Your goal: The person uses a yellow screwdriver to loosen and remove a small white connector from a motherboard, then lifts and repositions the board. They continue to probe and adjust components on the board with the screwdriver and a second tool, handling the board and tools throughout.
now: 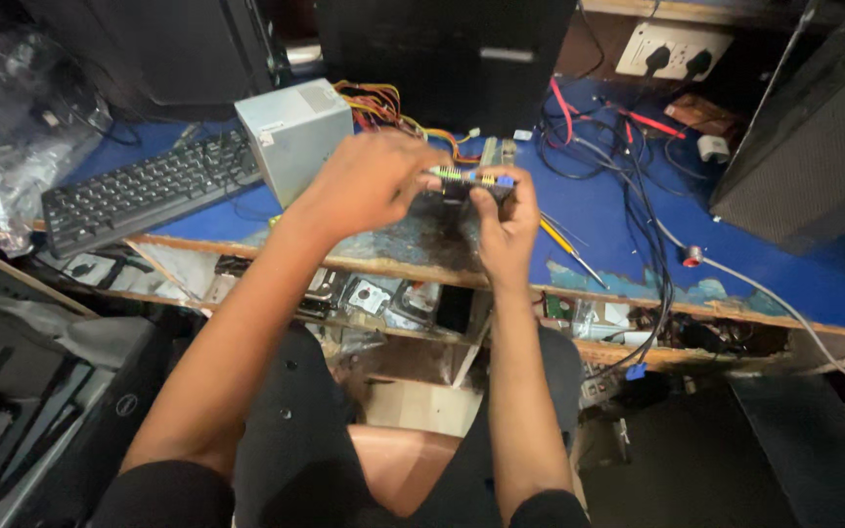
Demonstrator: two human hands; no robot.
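Observation:
Both my hands hold up a small dark circuit board [464, 188] with a green strip and a blue part on its top edge. My left hand [369, 181] covers the board's left side, fingers curled over its top. From below and to the right, my right hand [507, 225] grips it, thumb pressed on its face. The board hangs above the front edge of a blue worktable [599, 210]. Much of the board is hidden behind my fingers.
A grey power supply box [295, 132] with coloured wires stands behind my left hand, a black keyboard [149, 191] to its left. Tangled cables [628, 166], a yellow-handled screwdriver [569, 249] and black computer cases [814, 127] lie right. Loose parts fill the shelf [374, 298] below.

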